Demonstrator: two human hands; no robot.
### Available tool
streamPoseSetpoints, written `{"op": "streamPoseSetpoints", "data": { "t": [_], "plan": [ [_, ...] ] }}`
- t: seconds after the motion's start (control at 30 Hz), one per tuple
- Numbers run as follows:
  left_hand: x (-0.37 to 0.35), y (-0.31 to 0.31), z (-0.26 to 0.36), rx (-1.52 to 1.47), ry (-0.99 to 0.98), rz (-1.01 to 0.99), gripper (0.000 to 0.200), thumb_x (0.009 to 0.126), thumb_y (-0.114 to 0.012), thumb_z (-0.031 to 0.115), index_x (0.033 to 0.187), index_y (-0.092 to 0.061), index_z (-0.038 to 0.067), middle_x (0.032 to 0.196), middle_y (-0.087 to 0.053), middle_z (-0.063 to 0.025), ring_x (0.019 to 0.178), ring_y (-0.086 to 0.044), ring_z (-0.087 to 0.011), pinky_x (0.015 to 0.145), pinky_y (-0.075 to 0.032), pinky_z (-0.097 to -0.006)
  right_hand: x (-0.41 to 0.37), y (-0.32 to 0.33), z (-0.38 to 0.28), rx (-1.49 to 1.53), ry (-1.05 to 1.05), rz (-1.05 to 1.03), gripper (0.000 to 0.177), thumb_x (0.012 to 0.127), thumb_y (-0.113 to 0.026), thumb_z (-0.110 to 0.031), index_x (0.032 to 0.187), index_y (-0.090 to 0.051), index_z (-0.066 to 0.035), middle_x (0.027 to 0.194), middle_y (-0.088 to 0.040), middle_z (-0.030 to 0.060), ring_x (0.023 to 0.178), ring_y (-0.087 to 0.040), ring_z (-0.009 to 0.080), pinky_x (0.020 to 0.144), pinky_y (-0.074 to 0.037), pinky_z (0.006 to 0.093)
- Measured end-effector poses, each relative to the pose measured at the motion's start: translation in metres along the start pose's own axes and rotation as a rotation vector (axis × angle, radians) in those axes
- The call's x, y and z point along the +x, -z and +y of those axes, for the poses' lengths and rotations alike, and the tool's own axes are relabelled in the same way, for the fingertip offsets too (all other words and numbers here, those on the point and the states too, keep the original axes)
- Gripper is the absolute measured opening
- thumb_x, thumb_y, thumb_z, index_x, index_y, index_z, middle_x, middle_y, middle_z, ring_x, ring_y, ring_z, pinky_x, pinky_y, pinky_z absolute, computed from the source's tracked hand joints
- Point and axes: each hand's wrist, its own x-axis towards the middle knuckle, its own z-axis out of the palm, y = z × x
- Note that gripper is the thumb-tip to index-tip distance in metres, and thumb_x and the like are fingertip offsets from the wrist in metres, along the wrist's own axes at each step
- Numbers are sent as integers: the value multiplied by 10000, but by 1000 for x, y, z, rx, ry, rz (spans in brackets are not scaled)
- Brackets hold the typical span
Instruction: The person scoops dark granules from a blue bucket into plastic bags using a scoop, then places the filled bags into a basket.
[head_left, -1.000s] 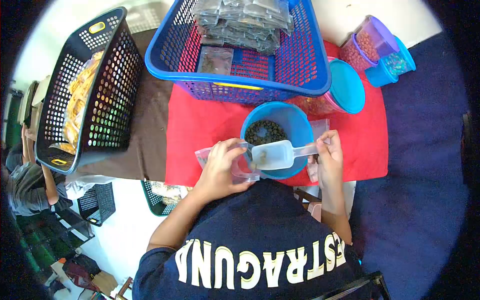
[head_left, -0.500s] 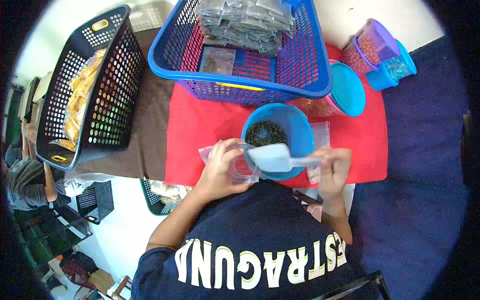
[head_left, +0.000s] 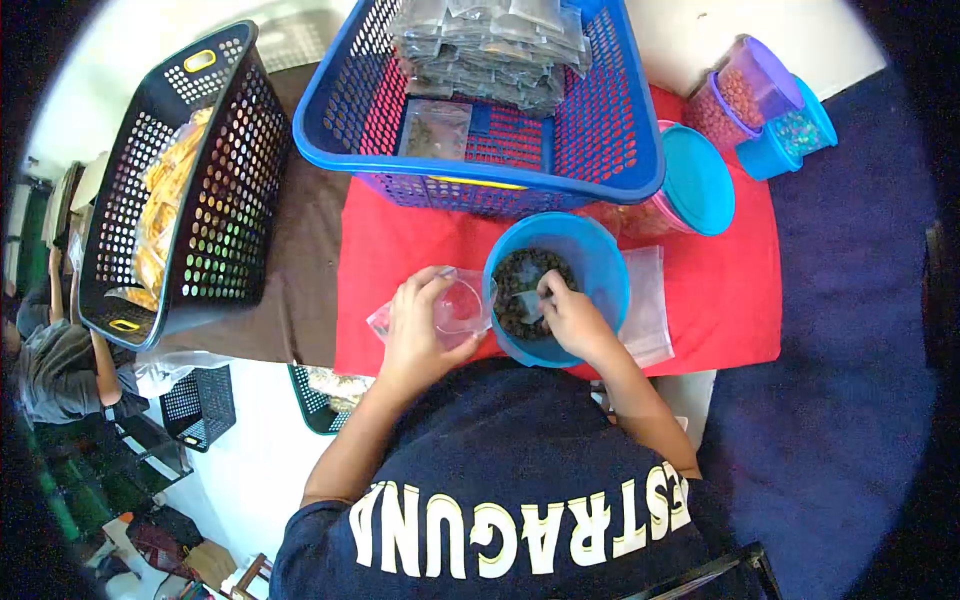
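Grip clasps clear bag [head_left: 457, 303] in left hand [head_left: 415, 332] beside blue bowl [head_left: 603, 262]; right hand [head_left: 572, 320] inside, grip unclear; basket [head_left: 603, 130] behind.

Before basket [head_left: 605, 110]: bag [head_left: 458, 303] left of bowl [head_left: 603, 262].

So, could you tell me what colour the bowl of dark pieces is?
The bowl is blue; head view shows it.

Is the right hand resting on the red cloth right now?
No, the right hand is inside the bowl, while the left hand holds a bag.
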Motion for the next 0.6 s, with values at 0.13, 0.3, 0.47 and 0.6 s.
{"op": "streamPoseSetpoints", "data": {
  "t": [0.13, 0.3, 0.47, 0.6],
  "plan": [
    [-1, -3, -2, -18, -3, -18, 794, 621, -856, 213, 1271, -434, 40, 1279, -477, -194, 1200, -475, -367, 1013, -405, -460, -5, 17, 0, 152, -55, 65, 115, 938, -503, -93, 1038, -448, -79, 741, -633, 200, 699, -673, 329, 621, -478, 454],
    [4, -7, -3, -66, -22, 11, 753, 628, -835, 199, 1259, -456, 39, 1272, -495, -186, 1173, -481, -368, 978, -400, -475, -9, 38, 15, 441, -95, 181, 29, 982, -479, -105, 1000, -462, -89, 679, -572, 44, 568, -571, 106, 490, -407, 257],
    [10, -5, 2, -29, -9, -18, 756, 630, -838, 208, 1261, -456, 40, 1267, -494, -192, 1166, -488, -371, 978, -403, -475, -14, 52, 25, 686, -123, 305, 25, 992, -484, -140, 997, -475, -118, 709, -577, 36, 554, -532, 82, 488, -398, 215],
    [9, -8, -2, -36, -16, -47, 809, 613, -854, 206, 1282, -431, 38, 1292, -472, -203, 1211, -467, -374, 1023, -396, -469, -18, 65, 32, 780, -61, 370, 67, 999, -476, -181, 1019, -474, -118, 753, -592, 45, 588, -542, 95, 501, -400, 220]
  ]
}}
